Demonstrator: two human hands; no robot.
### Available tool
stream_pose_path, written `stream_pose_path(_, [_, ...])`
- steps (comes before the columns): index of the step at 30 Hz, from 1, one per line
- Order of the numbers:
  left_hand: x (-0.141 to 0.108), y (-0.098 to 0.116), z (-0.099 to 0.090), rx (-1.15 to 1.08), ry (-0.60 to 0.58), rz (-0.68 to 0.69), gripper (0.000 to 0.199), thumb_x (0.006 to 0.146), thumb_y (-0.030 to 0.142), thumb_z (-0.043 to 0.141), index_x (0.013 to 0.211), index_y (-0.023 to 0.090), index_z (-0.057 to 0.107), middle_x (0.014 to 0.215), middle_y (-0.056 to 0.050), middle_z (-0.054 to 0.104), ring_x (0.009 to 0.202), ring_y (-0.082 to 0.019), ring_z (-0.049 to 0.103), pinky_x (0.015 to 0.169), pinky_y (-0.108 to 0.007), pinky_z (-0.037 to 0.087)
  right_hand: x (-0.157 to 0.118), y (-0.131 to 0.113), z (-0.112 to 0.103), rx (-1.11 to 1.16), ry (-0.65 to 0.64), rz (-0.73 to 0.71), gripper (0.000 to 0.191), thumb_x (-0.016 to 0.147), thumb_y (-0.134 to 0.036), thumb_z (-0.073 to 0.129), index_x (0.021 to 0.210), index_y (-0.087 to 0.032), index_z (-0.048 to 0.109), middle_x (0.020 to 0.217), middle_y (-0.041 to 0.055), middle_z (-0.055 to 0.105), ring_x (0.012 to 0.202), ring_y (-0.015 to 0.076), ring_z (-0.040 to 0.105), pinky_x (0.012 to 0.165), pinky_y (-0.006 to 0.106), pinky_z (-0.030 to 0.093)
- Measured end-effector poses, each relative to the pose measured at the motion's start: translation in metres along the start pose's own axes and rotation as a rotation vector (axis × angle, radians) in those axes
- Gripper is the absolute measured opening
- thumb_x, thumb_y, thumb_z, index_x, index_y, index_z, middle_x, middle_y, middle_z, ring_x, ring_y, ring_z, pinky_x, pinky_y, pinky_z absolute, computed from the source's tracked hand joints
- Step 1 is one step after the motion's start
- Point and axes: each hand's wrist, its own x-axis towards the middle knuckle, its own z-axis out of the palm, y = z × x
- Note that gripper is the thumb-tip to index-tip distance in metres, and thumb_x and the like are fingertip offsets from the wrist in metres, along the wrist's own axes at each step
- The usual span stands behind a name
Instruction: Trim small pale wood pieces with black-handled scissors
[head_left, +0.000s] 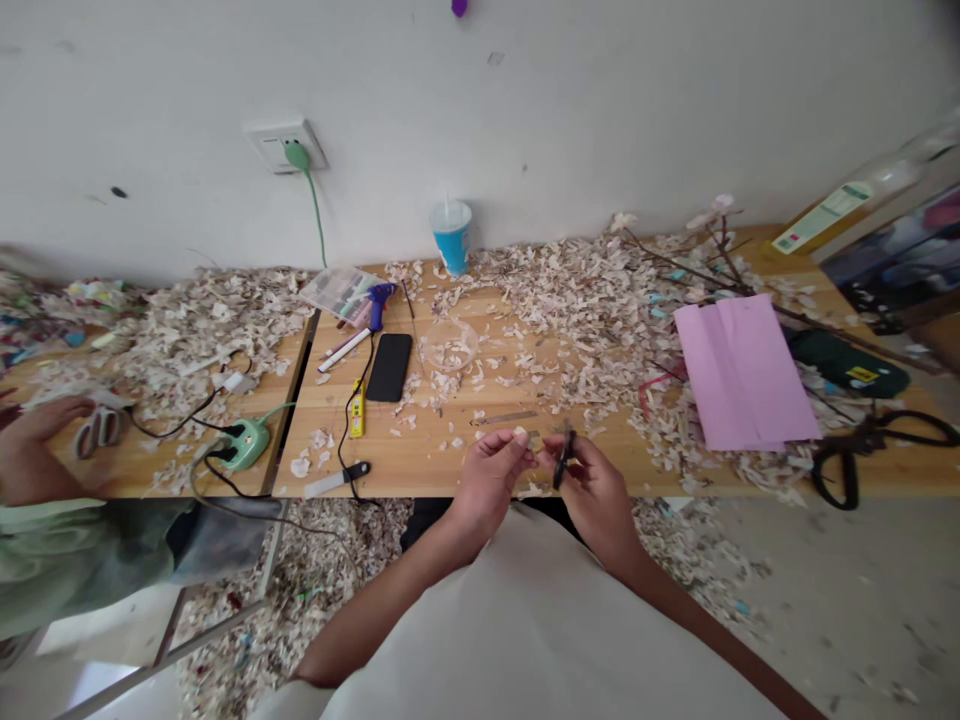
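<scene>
Close to the table's front edge, my left hand [487,475] pinches a small pale scrap [533,440], perhaps a petal or bit of paper, between thumb and fingers. Just right of it, my right hand [598,495] is closed around small black-handled scissors [564,460], whose blades point toward the scrap. Whether the blades touch it is too small to tell. Beyond my hands a thin strip [512,417] lies on the wooden table [457,455] among loose pale scraps. A clear round plastic dish [450,345] sits farther back.
Left of my hands lie a black phone [389,367], blue glue gun [380,300], yellow packet [358,409] and cutter knife [337,480]. Pink paper [746,375] and large black scissors [870,440] are at right. A blue cup [451,240] stands behind. Another person's hand [45,425] is far left.
</scene>
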Motion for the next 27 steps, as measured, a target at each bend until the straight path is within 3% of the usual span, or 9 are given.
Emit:
stream_pose_path(3, [0.0009, 0.0052, 0.0007, -0.022, 0.044, 0.066, 0.025, 0.07, 0.032, 0.079, 0.074, 0.014, 0.063, 0.065, 0.002, 0.059, 0.061, -0.007, 0.056, 0.066, -0.02, 0.047, -0.0016, 0.0026, -0.0007, -0.163, -0.139, 0.006, 0.022, 0.085, -0.037, 0.056, 0.099, -0.02, 0.054, 0.092, 0.0044, 0.063, 0.078, 0.0175, 0.058, 0.069, 0.028, 0.044])
stream_pose_path(7, [0.0002, 0.0074, 0.0025, -0.02, 0.069, 0.136, 0.023, 0.074, 0.032, 0.076, 0.073, 0.014, 0.062, 0.065, 0.002, 0.058, 0.059, -0.006, 0.054, 0.062, -0.018, 0.044, -0.0049, 0.0043, 0.0013, -0.358, -0.215, -0.023, 0.016, 0.086, -0.035, 0.049, 0.092, -0.02, 0.05, 0.08, 0.002, 0.059, 0.07, 0.0173, 0.054, 0.066, 0.028, 0.04])
stream_pose_path(15, [0.0003, 0.0045, 0.0028, -0.045, 0.098, 0.158, 0.022, 0.071, 0.03, 0.077, 0.073, 0.013, 0.063, 0.066, 0.002, 0.059, 0.06, -0.005, 0.055, 0.063, -0.018, 0.044, -0.0056, -0.0023, 0.0006, -0.541, -0.202, -0.03, 0.016, 0.087, -0.036, 0.047, 0.086, -0.021, 0.05, 0.078, 0.0028, 0.06, 0.071, 0.0183, 0.055, 0.063, 0.027, 0.035])
stream_pose_path(27, [0.0038, 0.0006, -0.0031, -0.019, 0.09, 0.152, 0.019, 0.072, 0.029, 0.077, 0.078, 0.013, 0.067, 0.071, 0.001, 0.064, 0.062, -0.006, 0.057, 0.065, -0.018, 0.046, -0.0054, -0.0004, 0.0012, -0.554, -0.208, -0.029, 0.022, 0.088, -0.043, 0.049, 0.081, -0.023, 0.05, 0.074, 0.0016, 0.061, 0.067, 0.0176, 0.054, 0.061, 0.026, 0.033])
